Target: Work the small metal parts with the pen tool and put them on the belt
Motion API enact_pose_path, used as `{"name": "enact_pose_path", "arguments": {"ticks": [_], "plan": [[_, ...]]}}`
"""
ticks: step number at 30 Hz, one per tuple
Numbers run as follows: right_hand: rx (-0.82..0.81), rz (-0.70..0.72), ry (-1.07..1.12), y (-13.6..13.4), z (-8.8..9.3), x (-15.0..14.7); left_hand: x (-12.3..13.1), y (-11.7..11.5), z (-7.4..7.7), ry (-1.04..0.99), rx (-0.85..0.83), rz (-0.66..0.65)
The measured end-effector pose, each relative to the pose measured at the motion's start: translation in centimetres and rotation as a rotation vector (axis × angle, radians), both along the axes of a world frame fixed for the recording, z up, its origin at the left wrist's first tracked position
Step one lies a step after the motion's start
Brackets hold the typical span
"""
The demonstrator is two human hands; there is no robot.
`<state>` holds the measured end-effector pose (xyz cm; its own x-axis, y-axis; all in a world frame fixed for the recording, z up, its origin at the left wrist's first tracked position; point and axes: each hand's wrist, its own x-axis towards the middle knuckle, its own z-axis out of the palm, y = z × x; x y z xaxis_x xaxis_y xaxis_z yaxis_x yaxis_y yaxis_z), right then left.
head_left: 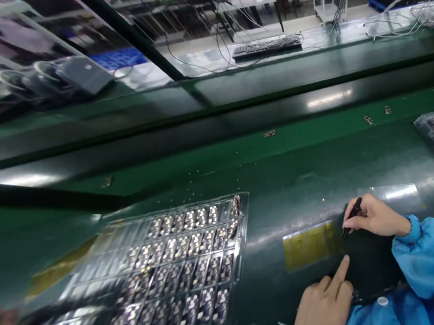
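Nearest the camera, the left hand (323,301) rests on the green bench (286,197) with its forefinger stretched out and the other fingers curled under, gripping nothing; the fingertip presses the edge of a dark pad (369,265) just beside a yellow strip (310,245). A little farther out, the right hand (377,216) pinches black tweezers (350,217), tips angled down toward the strip's right end; whether the tips touch it or carry a part is too small to tell. The likely slip here is the tweezers skidding on the glossy strip, or the pad shifting if the forefinger lifts. To the left lies a clear tray (172,269) of small metal parts, blurred by camera motion; a sleeve could nudge it. Loose parts (269,133) sit farther along the bench, and a keyboard (267,46) with cables lies beyond.
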<state>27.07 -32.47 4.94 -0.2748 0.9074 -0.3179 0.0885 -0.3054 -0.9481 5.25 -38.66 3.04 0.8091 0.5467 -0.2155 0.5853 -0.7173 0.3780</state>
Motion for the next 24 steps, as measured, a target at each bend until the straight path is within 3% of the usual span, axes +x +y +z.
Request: {"name": "enact_pose_path", "arguments": {"ticks": [10,16,24], "plan": [[0.111,0.092,-0.212,-0.22,0.01,-0.88,0.7,-0.41,-0.5,-0.038,-0.094,0.174],[0.03,0.065,-0.074,-0.32,-0.51,-0.87,0.69,-0.58,-0.47,-0.002,-0.125,0.184],[-0.046,-0.002,0.053,-0.46,-0.53,-0.9,0.98,-0.32,0.13,0.22,0.021,-0.015]]}}
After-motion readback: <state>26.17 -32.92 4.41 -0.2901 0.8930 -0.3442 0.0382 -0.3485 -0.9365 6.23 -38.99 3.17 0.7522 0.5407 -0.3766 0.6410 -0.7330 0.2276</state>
